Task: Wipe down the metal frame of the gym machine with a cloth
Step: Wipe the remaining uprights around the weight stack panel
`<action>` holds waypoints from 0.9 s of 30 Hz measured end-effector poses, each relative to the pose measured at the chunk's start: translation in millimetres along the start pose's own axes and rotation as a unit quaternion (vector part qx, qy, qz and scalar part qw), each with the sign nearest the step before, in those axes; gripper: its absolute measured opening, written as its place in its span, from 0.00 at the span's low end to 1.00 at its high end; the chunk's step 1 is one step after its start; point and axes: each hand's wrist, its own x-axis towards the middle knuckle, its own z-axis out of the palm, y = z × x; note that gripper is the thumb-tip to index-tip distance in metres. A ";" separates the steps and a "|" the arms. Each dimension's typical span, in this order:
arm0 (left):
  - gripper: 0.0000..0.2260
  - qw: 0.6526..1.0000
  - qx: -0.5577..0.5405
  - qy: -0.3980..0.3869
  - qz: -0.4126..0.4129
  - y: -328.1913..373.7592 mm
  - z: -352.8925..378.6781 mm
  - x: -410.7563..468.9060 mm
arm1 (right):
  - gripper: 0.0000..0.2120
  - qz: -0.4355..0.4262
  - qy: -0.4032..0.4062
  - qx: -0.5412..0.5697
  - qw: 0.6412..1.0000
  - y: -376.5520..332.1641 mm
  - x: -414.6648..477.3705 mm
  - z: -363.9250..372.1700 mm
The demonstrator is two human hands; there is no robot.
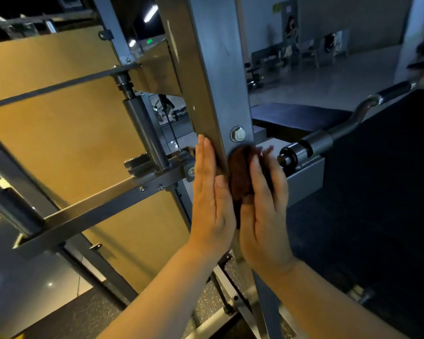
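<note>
A thick grey metal upright (216, 77) of the gym machine runs down the middle of the head view, with a bolt (238, 134) on its front face. Just below the bolt, a dark brown cloth (240, 172) is bunched against the front face of the upright. My right hand (264, 211) holds the cloth and presses it to the metal. My left hand (209, 199) lies flat, fingers straight and together, against the left side of the same upright. The upright's lower stretch is hidden behind both hands.
Grey crossbars (101, 204) and a gas strut (145, 133) branch off to the left in front of a tan panel (66, 133). A curled barbell (328, 138) rests on a bracket at the right, beside a dark pad (291, 116). Speckled rubber floor lies below.
</note>
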 end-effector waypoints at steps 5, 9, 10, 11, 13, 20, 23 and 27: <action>0.24 1.000 -0.017 -0.017 0.012 -7.8 -0.5 -4.3 | 0.24 -0.013 -0.010 -0.063 0.998 24.8 -34.9 -0.5; 0.23 1.000 -0.002 0.001 0.028 -12.7 2.8 -1.9 | 0.29 0.032 -0.018 -0.054 0.998 21.8 -49.0 -1.7; 0.22 0.999 -0.012 0.002 0.035 -13.1 3.3 0.3 | 0.27 0.022 -0.014 -0.058 0.998 15.3 -38.1 -1.1; 0.22 0.999 -0.021 0.006 0.040 -14.8 3.8 1.3 | 0.25 0.010 -0.012 -0.058 0.998 8.3 -26.4 -0.8; 0.23 0.998 -0.041 0.015 0.045 -18.3 3.8 5.7 | 0.24 -0.017 -0.011 -0.058 0.998 -1.8 -0.9 -1.0; 0.23 0.998 -0.032 0.015 0.045 -23.1 9.4 -1.6 | 0.25 -0.057 -0.026 -0.106 0.992 38.1 -37.1 -6.7; 0.24 0.997 -0.016 0.013 0.073 -27.5 8.4 -3.6 | 0.26 -0.044 -0.049 -0.109 0.992 42.1 -54.7 -9.6; 0.27 0.993 -0.016 -0.004 0.121 -33.6 4.0 6.9 | 0.24 -0.071 -0.039 -0.095 0.992 16.7 -7.6 -6.8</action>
